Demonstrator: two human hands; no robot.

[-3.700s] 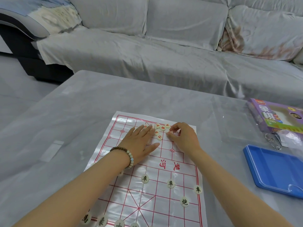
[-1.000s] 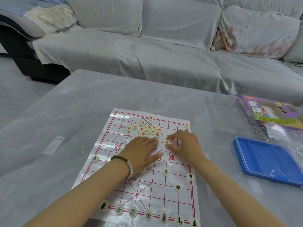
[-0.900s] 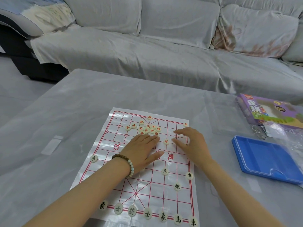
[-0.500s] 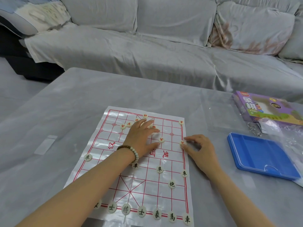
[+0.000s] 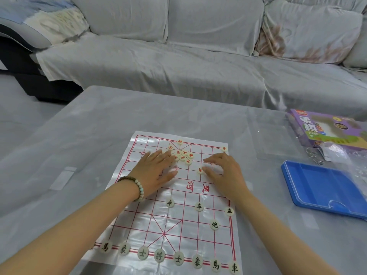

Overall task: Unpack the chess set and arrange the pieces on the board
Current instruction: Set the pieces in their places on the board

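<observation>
Xiangqi board (image 5: 178, 231): left hand (image 5: 156, 172) flat, fingers straight; right hand (image 5: 225, 174) loosely spread, thumb touching a red piece (image 5: 200, 170).

Bare forearms, one bracelet (image 5: 137, 187)
Dark brown and pale greenish beads, strung round the wrist of the left hand (image 5: 156, 171).

The grey tabletop (image 5: 99, 135) in front of me carries the red-lined xiangqi board sheet (image 5: 178, 231), lying flat by my edge. Well apart on its right lies a blue plastic tray (image 5: 321, 187). Beyond the tray sit a purple xiangqi box (image 5: 309, 132), a crumpled clear plastic bag (image 5: 341, 153) and a metal key ring (image 5: 314, 156). A small clear strip (image 5: 63, 177) lies off to the left.
</observation>
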